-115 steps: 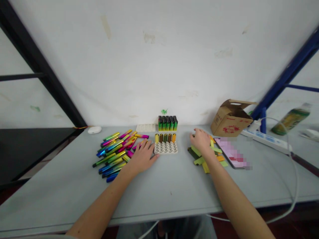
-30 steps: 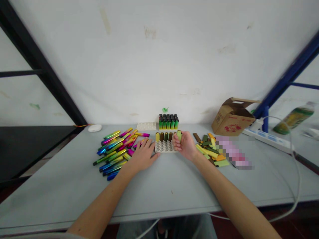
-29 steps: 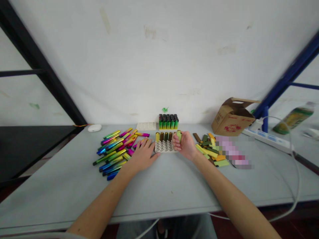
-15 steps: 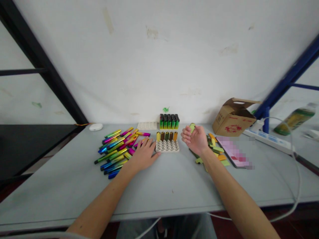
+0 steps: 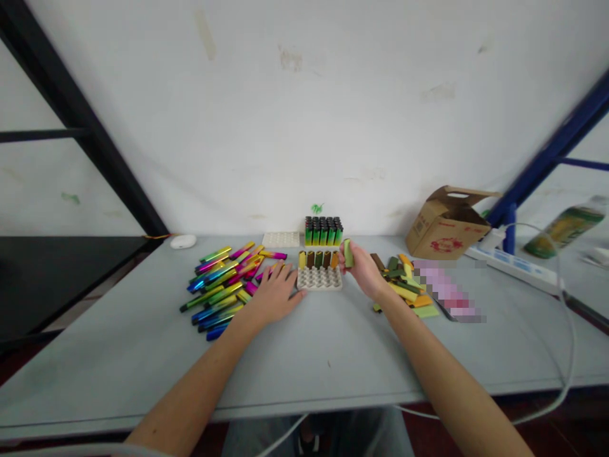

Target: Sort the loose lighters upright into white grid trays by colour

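A white tray with holes (image 5: 320,279) stands mid-table, its back row filled with several upright lighters (image 5: 318,260) in yellow, brown, green and orange. My left hand (image 5: 273,292) lies flat with fingers spread, thumb by the tray's front left corner and fingertips at the edge of a pile of shiny multicoloured lighters (image 5: 221,298). Just right of the tray, my right hand (image 5: 361,270) is closed around a light green lighter (image 5: 349,254), held nearly upright. Behind that hand's wrist spreads a pile of yellow, green, brown and orange lighters (image 5: 404,289).
Green-and-black lighters (image 5: 323,232) stand in a block by the wall, beside another white tray (image 5: 280,239). A cardboard box (image 5: 445,225), a pink phone-like slab (image 5: 445,289) and a power strip (image 5: 516,270) sit right. A white case (image 5: 183,242) lies left.
My right hand has moved left to the tray's right side and turned over, bringing the light green lighter upright. My left hand has stayed in place.
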A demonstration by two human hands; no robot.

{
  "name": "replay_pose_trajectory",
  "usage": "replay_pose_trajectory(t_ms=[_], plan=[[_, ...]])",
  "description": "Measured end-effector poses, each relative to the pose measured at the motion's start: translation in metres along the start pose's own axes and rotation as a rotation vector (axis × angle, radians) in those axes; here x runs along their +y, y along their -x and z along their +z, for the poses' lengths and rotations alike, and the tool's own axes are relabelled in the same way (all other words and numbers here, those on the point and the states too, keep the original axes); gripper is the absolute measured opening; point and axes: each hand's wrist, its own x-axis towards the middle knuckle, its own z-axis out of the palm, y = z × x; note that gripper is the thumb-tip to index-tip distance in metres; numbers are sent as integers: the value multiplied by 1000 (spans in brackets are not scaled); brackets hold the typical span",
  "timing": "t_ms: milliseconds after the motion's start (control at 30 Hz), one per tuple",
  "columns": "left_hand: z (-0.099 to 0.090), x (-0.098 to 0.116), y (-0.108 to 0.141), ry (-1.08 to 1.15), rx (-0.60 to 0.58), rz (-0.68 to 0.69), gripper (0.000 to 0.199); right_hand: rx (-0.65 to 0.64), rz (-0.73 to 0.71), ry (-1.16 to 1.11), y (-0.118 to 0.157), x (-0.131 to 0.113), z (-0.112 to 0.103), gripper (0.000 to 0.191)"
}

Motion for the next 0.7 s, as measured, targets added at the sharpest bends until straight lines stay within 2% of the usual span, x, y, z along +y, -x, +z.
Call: replay_pose_trajectory(t_ms=[100, 167, 367, 600, 700], plan=[[0, 0, 0, 4, -7, -4, 55, 63, -172, 254, -1, 6, -1, 38], [-1, 1, 0, 0, -13, -2, 56, 57, -225, 348, -2, 8, -2, 33], [0, 1, 0, -10, -13, -1, 57, 61, -282, 571, 0, 11, -9, 15], [-1, 2, 1, -15, -15, -1, 56, -29, -358, 796, 3, 6, -12, 12], [-2, 2, 1, -17, -20, 2, 56, -24, -393, 832, 3, 6, -16, 15]])
